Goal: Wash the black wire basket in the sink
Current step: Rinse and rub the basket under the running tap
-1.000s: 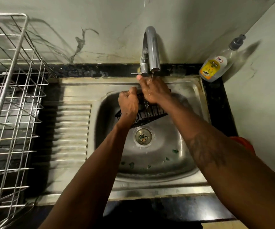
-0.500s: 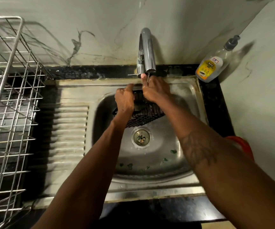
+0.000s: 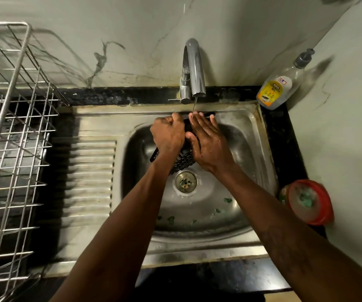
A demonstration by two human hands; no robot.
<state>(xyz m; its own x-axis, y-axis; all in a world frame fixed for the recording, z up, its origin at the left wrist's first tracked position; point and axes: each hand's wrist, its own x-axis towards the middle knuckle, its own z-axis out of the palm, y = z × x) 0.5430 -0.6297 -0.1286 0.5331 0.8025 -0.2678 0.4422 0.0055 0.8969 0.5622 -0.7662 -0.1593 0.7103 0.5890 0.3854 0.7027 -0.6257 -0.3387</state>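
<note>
Over the sink point(image 3: 197, 251), left fingers point(image 3: 163, 124) tight round black wire basket point(image 3: 183, 161), right fingers point(image 3: 206, 125) flat alongside

A black wire basket point(image 3: 183, 161) with fine mesh sides is held tilted on edge over the bowl of a steel sink point(image 3: 254, 153), toward the back, just above the drain point(image 3: 186, 180). The left hand point(image 3: 168, 136) grips its top; the right hand point(image 3: 208, 144) lies flat against it.

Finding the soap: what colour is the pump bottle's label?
Mostly yellow label; head view.
</note>
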